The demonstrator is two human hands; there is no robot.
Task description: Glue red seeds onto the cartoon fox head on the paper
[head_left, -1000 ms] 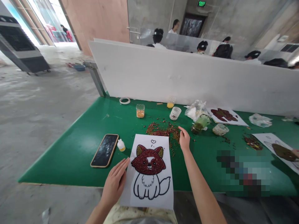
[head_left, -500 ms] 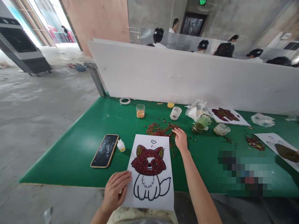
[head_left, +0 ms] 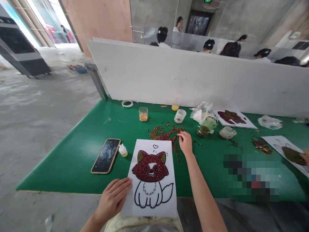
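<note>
A white sheet with a fox drawing (head_left: 156,193) lies at the table's near edge, partly over it. Dark red beans cover the fox's head, and greenish grains fill its ears; body and tail are bare outline. My left hand (head_left: 116,196) rests flat on the sheet's left edge, fingers stretched out. Beyond the sheet spreads a loose pile of red beans and small green-brown grains (head_left: 159,132). At that pile's right side is my right hand (head_left: 185,143), fingers bent together with the tips down at the beans. Whatever is between those fingertips is too small to make out.
Left of the sheet are a phone (head_left: 106,156) and a small white bottle (head_left: 123,150). Behind stand a cup of yellow kernels (head_left: 143,114), a clear cup (head_left: 180,116), a tipped green jar (head_left: 207,127) and a white partition (head_left: 181,74). Another person's hand (head_left: 306,156) touches a drawing at right.
My right hand's fingers have drawn in from a more stretched pose at the bean pile. My left hand stays on the sheet. The whole view has shifted slightly.
</note>
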